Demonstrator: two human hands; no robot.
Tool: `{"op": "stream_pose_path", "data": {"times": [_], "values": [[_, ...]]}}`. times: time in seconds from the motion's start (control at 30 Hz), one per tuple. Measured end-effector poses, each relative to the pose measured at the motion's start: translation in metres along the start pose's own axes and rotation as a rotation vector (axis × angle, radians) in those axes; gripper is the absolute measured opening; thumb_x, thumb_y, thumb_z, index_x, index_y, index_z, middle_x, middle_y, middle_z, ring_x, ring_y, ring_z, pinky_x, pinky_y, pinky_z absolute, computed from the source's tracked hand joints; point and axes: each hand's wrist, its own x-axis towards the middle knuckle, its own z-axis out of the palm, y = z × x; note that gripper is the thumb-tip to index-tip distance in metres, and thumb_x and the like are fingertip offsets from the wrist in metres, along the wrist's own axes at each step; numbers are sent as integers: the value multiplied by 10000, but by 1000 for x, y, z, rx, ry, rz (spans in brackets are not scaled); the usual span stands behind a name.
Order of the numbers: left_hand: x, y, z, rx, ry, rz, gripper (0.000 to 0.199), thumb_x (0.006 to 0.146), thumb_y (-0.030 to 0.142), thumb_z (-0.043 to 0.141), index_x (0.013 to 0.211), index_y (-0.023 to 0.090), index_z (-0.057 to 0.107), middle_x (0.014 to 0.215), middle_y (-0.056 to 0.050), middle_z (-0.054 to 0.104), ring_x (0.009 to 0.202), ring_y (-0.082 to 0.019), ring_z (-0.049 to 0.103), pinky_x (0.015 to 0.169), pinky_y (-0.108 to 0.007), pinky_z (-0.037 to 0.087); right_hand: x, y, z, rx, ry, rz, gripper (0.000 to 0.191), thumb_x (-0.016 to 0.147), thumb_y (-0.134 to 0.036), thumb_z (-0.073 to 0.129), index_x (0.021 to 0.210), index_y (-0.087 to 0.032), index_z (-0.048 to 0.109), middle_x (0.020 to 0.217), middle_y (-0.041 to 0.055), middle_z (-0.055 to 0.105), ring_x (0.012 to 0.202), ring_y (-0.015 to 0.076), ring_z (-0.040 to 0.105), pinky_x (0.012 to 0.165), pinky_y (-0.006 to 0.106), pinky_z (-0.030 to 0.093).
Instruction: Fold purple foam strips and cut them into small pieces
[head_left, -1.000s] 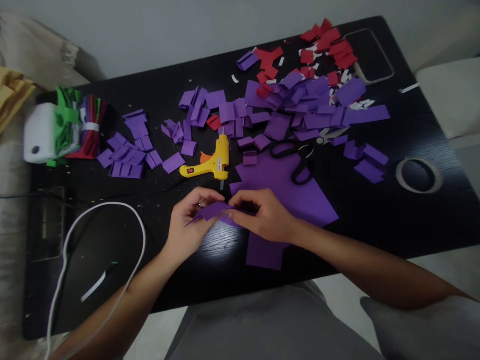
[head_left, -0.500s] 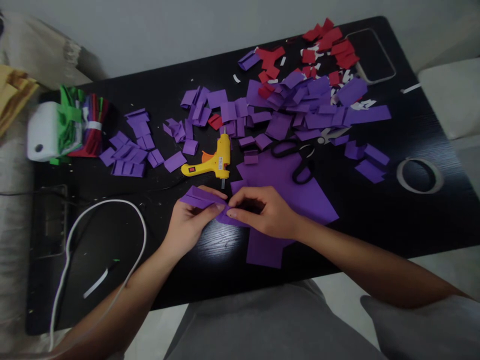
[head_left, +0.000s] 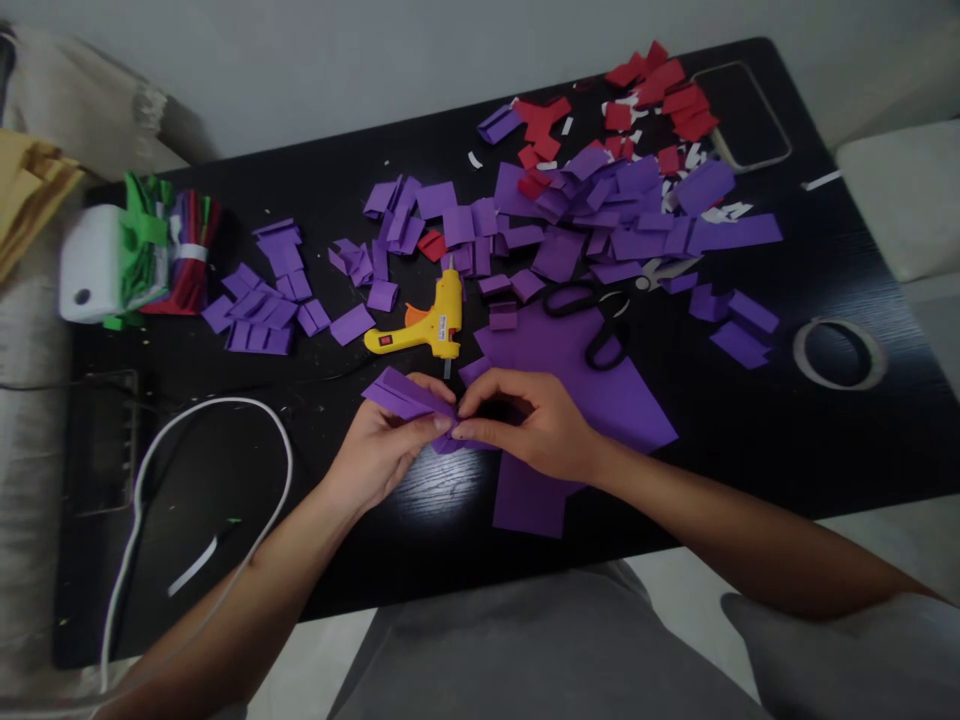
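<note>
A folded strip of purple paper (head_left: 401,394) is held between both hands, low over the black table. My left hand (head_left: 382,445) grips it with the thumb on top and fingers beneath. At the strip's right end, my right hand (head_left: 529,425) pinches it between thumb and forefinger; the exact fold there is hidden by the fingertips. Under and beyond my right hand lie larger purple sheets (head_left: 622,390), with black-handled scissors (head_left: 606,345) resting on them. Just past the hands is a yellow glue gun (head_left: 439,320) on its side, nozzle pointing away.
Folded purple pieces (head_left: 259,310) lie left and across the back (head_left: 637,200). Red pieces (head_left: 660,85) and white scraps sit at the far right near a phone-shaped frame (head_left: 750,115). A tape roll (head_left: 840,353) lies right; a white cable (head_left: 217,402) loops at left beside bundled coloured strips (head_left: 191,250).
Both hands stay in nearly the same place. The left thumb has shifted slightly right along the purple paper, closer to the right fingertips, and the paper's lower part shows less.
</note>
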Motion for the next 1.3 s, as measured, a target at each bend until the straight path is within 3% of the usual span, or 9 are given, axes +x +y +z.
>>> {"op": "stream_pose_path", "data": {"times": [0.2, 0.43, 0.6, 0.87, 1.3], "values": [[1, -1, -8, 32, -62, 50, 250, 690, 215, 948, 893, 185, 806, 778, -8, 696, 671, -92, 633, 626, -169, 519, 0, 0, -2, -112, 30, -183, 98, 873, -267, 847, 956, -239, 805, 962, 29, 803, 948, 187, 730, 921, 355, 573], [2, -9, -27, 283, -62, 181, 252, 721, 282, 945, 910, 218, 790, 874, -24, 739, 789, -149, 671, 711, -223, 537, -2, 4, 0, -132, 58, -333, 119, 894, -212, 819, 1003, -258, 815, 967, 30, 807, 954, 188, 745, 910, 367, 602], [1, -9, -31, 437, -24, 260, 249, 781, 384, 896, 905, 199, 784, 870, -60, 747, 772, -197, 688, 696, -289, 557, -3, -1, -1, -155, 54, -309, 95, 934, -207, 756, 1008, -235, 809, 987, 50, 806, 950, 185, 745, 884, 352, 606], [-5, 1, -15, 691, -65, 504, 70, 886, 198, 776, 953, 208, 760, 902, -23, 765, 811, -160, 708, 724, -251, 549, -4, -4, 0, -229, 92, -213, 56, 908, -190, 716, 884, -202, 765, 889, 39, 790, 862, 178, 728, 840, 345, 580], [-10, -6, -18, 793, -116, 762, 240, 875, 66, 742, 1055, 224, 759, 988, -32, 784, 918, -179, 730, 821, -312, 577, -5, -6, 4, -227, 113, -249, 82, 887, -164, 698, 824, -207, 729, 833, 25, 766, 832, 172, 699, 824, 344, 562]]}}
